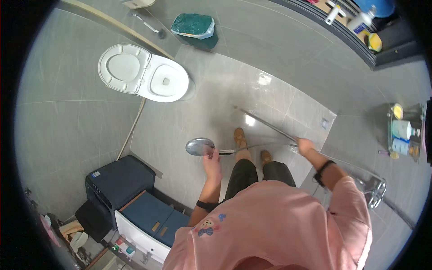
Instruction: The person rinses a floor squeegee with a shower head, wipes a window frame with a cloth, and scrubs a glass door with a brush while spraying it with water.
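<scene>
My left hand (212, 165) is closed around the neck of a round chrome shower head (196, 147), held above the floor left of my feet. From the head's handle a thin silver shower hose (258, 145) runs right toward my other hand. My right hand (306, 146) is wrapped round a straight grey metal tube (268, 124), which slants away to the upper left over the floor. The hose reaches this same hand; whether it too is gripped I cannot tell. On the right wall, the chrome shower mixer (373, 188) is beyond my right forearm.
A white toilet (167, 82) with its lid up stands at far left, near a green lidded bin (193, 25). A black cabinet (120, 177) and blue-fronted drawers (146, 211) stand at lower left. A bottle rack (407, 132) hangs on the right wall. The tiled floor (216, 81) shines.
</scene>
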A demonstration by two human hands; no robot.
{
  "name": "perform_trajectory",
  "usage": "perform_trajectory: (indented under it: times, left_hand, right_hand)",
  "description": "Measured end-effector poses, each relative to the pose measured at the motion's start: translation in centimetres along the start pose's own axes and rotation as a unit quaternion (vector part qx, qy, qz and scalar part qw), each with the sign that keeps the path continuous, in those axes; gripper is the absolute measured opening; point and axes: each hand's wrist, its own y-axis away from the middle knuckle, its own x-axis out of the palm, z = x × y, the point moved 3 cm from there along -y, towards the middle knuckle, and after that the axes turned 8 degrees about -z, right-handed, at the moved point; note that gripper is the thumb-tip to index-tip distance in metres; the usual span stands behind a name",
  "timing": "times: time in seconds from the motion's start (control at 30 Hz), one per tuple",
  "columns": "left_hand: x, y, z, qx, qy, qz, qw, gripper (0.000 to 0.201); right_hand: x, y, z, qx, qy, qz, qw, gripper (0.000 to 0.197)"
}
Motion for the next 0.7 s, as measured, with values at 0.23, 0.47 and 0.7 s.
perform_trajectory:
  times: [0.23, 0.47, 0.7]
  left_hand:
    - [-1.6, -8.3, -4.4, 0.138, -0.129, 0.040, 0.981, 0.023]
    - [2.0, -10.1, -8.2, 0.074, -0.115, 0.097, 0.986, 0.029]
    - [7.3, -9.3, -8.7, -0.041, -0.086, 0.166, 0.981, 0.020]
  right_hand:
    - [0.7, -16.1, 19.2, 0.053, -0.092, 0.065, 0.992, 0.042]
    - [1.4, -7.0, 4.7, 0.063, -0.052, 0.066, 0.994, 0.039]
    - [-2.5, 7.3, -11.6, 0.368, 0.053, 0.114, 0.921, 0.038]
